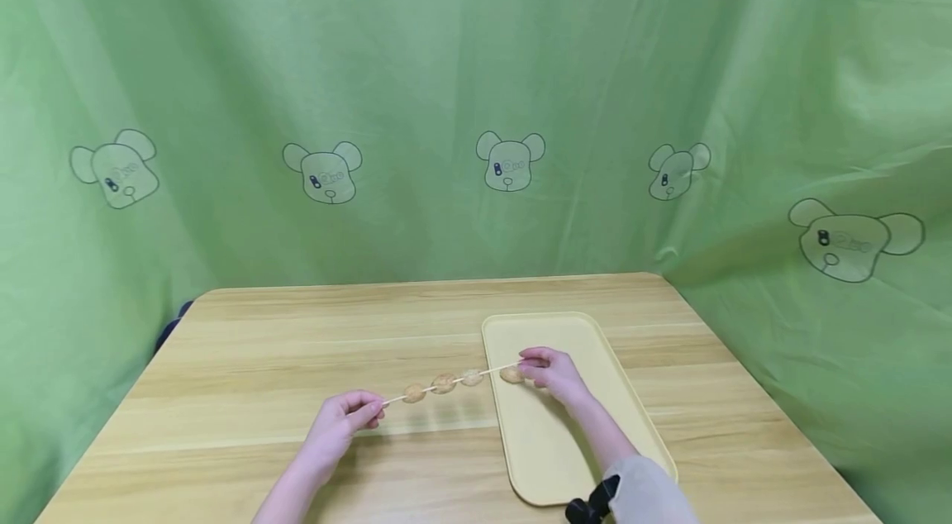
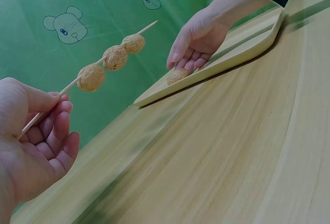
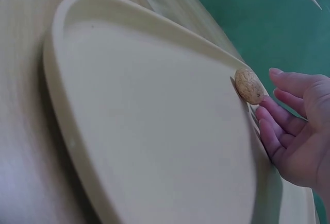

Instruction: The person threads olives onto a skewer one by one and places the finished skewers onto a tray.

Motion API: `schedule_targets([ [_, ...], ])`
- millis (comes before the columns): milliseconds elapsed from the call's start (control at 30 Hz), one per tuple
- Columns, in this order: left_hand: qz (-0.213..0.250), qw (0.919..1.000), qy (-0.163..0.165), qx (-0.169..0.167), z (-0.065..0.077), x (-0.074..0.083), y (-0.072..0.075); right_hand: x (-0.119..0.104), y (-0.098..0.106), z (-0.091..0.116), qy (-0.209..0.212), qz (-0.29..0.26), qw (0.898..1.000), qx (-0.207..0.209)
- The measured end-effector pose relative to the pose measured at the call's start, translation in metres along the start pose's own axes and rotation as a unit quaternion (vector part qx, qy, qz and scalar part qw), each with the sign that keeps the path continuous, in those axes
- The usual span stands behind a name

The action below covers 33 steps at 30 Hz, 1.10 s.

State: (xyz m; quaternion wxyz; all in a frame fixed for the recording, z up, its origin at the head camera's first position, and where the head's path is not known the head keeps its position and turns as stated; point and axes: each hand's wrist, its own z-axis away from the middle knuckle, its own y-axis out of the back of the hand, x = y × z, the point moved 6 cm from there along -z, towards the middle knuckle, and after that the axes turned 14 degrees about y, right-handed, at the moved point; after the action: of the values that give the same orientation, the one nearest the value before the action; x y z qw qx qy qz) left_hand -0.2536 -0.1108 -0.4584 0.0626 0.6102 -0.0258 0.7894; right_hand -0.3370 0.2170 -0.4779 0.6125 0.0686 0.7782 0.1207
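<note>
My left hand [image 2: 38, 136] pinches a thin wooden skewer [image 2: 68, 87] near its lower end, between thumb and fingers. Three light-brown, rough-skinned balls [image 2: 115, 57] are threaded along it, and its pointed tip sticks out bare past the last one. A fourth, similar ball [image 3: 249, 86] lies on the pale yellow tray [image 3: 154, 105], by the rim. My right hand [image 3: 304, 121] is beside this ball, its fingertips right at the ball's edge and its thumb held apart. In the head view, the skewer's tip overlaps the right hand [image 1: 552, 375].
The tray stands on a wood-grain table [image 1: 245, 359], right of centre. A green curtain [image 1: 416, 94] printed with bear heads hangs behind and beside the table. A black strap [image 1: 595, 499] sits at the right wrist, next to a light sleeve [image 1: 647, 491].
</note>
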Motion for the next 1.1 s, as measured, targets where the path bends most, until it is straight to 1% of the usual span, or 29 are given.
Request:
schedule_targets([
  [100, -0.001, 1.0, -0.003, -0.002, 0.0, 0.0, 0.0, 0.001, -0.002, -0.001, 0.006, 0.027, 1.0, -0.004],
  [233, -0.001, 1.0, -0.007, -0.004, 0.0, 0.001, 0.0, 0.001, -0.006, -0.002, 0.025, 0.064, 0.998, -0.007],
  [500, -0.003, 1.0, -0.005, 0.0, 0.001, 0.0, -0.001, -0.002, -0.013, -0.003, 0.055, 0.104, 0.993, 0.001],
  [767, -0.006, 0.9999, -0.005, 0.009, -0.001, -0.003, 0.003, -0.004, -0.014, -0.002, 0.057, 0.111, 0.992, -0.002],
  [800, -0.005, 0.9999, -0.004, 0.01, -0.001, -0.004, 0.003, -0.005, -0.014, -0.001, 0.057, 0.109, 0.992, 0.0],
  [833, -0.006, 0.9999, -0.002, 0.012, -0.002, -0.005, 0.003, -0.011, -0.014, 0.002, 0.06, 0.11, 0.992, -0.001],
  [900, -0.006, 0.9999, 0.0, 0.015, -0.002, -0.006, 0.004, -0.012, -0.013, 0.003, 0.06, 0.106, 0.993, -0.001],
  [1033, -0.008, 0.9998, -0.001, 0.017, -0.002, -0.006, 0.005, -0.012, -0.009, 0.005, 0.056, 0.1, 0.993, -0.001],
  [1067, -0.008, 0.9998, -0.002, 0.017, -0.002, -0.007, 0.005, -0.007, -0.008, 0.004, 0.051, 0.098, 0.994, 0.0],
  [1100, -0.008, 0.9998, -0.003, 0.018, -0.002, -0.006, 0.005, -0.007, -0.007, 0.005, 0.048, 0.099, 0.994, 0.002],
])
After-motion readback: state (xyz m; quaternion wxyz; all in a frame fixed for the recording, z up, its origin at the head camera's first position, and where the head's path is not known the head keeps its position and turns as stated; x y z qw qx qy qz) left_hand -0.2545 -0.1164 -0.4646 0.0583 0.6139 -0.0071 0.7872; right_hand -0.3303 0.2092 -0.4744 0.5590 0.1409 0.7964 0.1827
